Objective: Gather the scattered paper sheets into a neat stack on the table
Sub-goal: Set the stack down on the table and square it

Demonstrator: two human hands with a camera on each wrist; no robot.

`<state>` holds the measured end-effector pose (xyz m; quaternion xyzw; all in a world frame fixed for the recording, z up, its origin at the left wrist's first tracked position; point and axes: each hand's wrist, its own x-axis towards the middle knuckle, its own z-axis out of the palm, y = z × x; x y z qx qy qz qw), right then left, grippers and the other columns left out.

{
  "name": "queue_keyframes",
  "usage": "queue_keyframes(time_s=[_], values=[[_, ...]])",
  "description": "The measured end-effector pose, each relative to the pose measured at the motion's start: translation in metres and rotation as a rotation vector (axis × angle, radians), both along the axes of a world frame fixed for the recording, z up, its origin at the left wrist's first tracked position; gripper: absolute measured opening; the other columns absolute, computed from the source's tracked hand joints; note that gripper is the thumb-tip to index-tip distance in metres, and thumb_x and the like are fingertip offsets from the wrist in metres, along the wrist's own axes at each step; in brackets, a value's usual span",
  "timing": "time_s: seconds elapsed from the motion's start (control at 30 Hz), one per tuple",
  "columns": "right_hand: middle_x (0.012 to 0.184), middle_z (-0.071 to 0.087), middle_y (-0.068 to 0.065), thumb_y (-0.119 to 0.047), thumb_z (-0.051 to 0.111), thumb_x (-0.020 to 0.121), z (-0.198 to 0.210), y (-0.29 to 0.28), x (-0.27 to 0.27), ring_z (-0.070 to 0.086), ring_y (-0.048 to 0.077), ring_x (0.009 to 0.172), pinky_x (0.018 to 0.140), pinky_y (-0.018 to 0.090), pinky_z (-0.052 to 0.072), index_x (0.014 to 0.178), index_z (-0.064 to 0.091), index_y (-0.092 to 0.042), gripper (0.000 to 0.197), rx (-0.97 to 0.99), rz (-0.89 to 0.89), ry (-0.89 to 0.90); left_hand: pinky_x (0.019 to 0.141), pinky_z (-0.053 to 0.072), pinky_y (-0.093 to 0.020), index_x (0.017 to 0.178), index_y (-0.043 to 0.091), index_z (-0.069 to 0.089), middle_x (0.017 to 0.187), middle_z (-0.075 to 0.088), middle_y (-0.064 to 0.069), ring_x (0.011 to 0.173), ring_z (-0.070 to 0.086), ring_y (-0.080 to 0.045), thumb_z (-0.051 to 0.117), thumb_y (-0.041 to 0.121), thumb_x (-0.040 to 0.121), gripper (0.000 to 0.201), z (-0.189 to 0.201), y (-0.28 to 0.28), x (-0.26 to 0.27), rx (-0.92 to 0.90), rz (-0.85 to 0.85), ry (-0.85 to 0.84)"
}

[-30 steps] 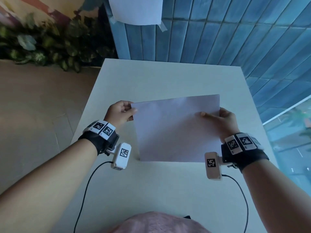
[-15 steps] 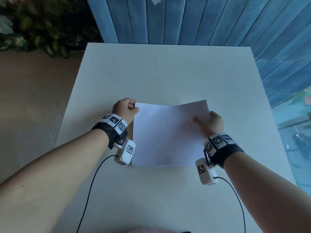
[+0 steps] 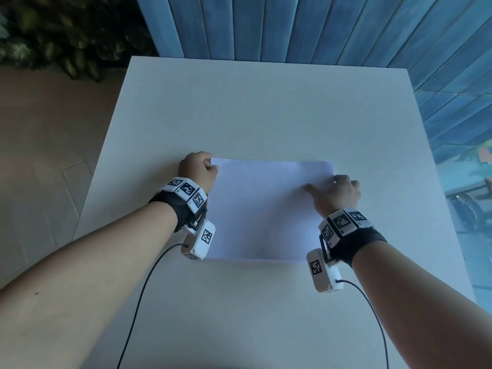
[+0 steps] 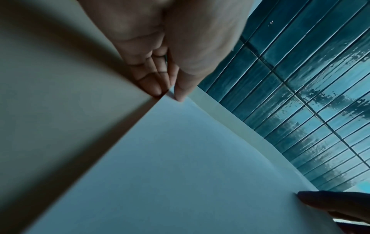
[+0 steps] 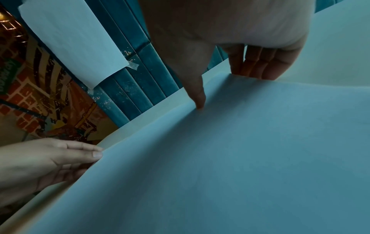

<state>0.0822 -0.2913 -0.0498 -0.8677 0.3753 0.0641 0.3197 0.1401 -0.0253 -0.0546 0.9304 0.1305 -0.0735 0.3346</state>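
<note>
A white paper stack [image 3: 266, 209] lies flat on the pale table [image 3: 266, 102], near its middle, edges lined up. My left hand [image 3: 198, 169] pinches the stack's far left corner, thumb on top and fingers curled beneath, as the left wrist view shows at the left hand [image 4: 174, 93] on the paper stack [image 4: 180, 166]. My right hand [image 3: 335, 193] holds the right edge. In the right wrist view the right hand [image 5: 226, 85] has its thumb pressed on top of the paper stack [image 5: 240, 158] and its fingers [image 5: 258, 68] tucked under the edge.
A blue slatted wall [image 3: 292, 27] stands behind the table's far edge, with a paper sheet [image 5: 70, 39] taped to it. Leafy plants [image 3: 66, 35] sit at the back left over a tiled floor. Cables trail from both wrist cameras across the near table.
The stack was held up and tilted toward me; it has come down and now lies flat on the table. Both hands lowered with it and kept their grip.
</note>
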Motion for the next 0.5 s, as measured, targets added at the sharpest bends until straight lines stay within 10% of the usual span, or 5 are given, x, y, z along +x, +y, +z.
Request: queue_keyframes(time_s=[0.1,0.37,0.5], values=[[0.132,0.047,0.013,-0.043,0.070,0.076,-0.001,-0.002,0.000,0.044,0.033,0.123,0.099,0.040,0.039,0.133,0.050,-0.009,0.069,-0.001,0.005,0.004,0.069,0.042,-0.026,0.068,0.015,0.056,0.069,0.054,0.004,0.067,0.048,-0.022,0.057,0.017,0.084,0.016,0.004,-0.001,-0.002,0.020,0.013,0.003],[0.132,0.049,0.015,-0.031,0.062,0.084,-0.003,-0.010,-0.001,0.051,0.033,0.120,0.101,0.037,0.039,0.132,0.053,-0.012,0.053,0.048,0.036,-0.002,0.094,0.042,-0.026,0.124,0.012,0.059,0.123,0.065,-0.005,0.114,0.059,-0.025,0.054,0.016,0.086,0.039,0.010,-0.003,-0.006,-0.024,0.034,0.133],[0.133,0.048,0.014,-0.030,0.064,0.083,0.000,-0.012,-0.005,0.053,0.032,0.118,0.102,0.037,0.041,0.135,0.051,-0.011,0.058,0.055,0.079,-0.001,0.088,0.038,-0.022,0.125,0.010,0.057,0.124,0.064,-0.005,0.114,0.058,-0.025,0.055,0.015,0.085,0.040,0.015,-0.004,-0.012,-0.053,0.042,0.130]])
